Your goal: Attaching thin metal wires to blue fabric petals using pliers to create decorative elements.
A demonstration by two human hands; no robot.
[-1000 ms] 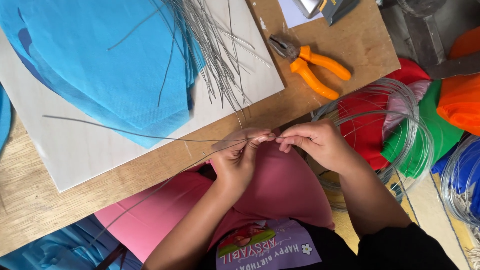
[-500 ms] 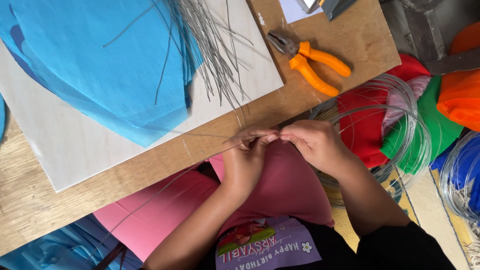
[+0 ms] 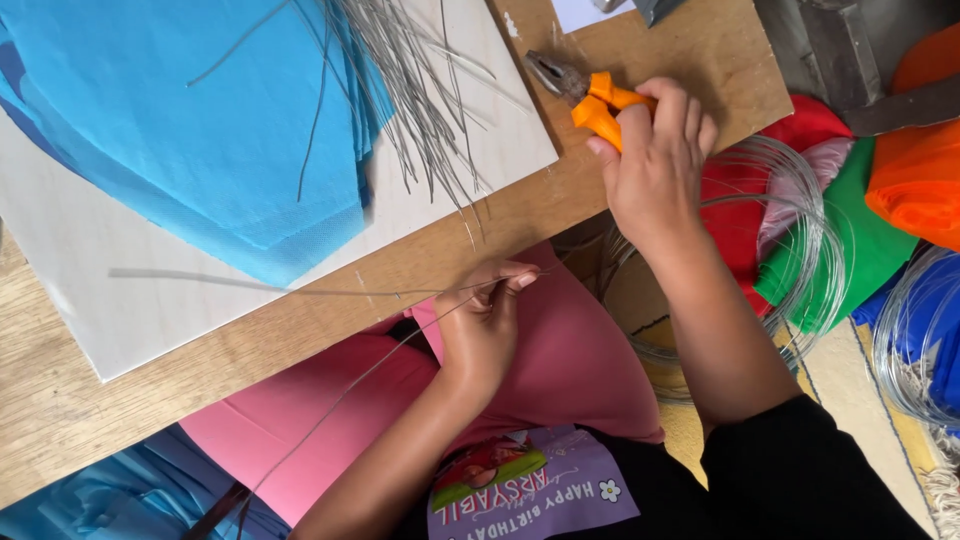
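Observation:
My left hand [image 3: 485, 325] pinches a thin grey wire [image 3: 300, 291] near the table's front edge. The wire runs left across the pale board, and a second strand slants down over the pink sheet [image 3: 300, 420]. My right hand [image 3: 655, 160] has reached up and closes its fingers around the orange handles of the pliers [image 3: 590, 95], which lie on the wooden table [image 3: 560, 205]. The pliers' grey jaws point up and left.
A stack of blue fabric sheets [image 3: 200, 130] lies on a pale board [image 3: 150, 310]. A bundle of cut wires [image 3: 410, 90] fans over the board. A coil of wire [image 3: 800, 250] sits on red, green and orange cloth at the right.
My right hand left the wire by my left hand and moved up to the orange pliers. My left hand kept its hold on the wire.

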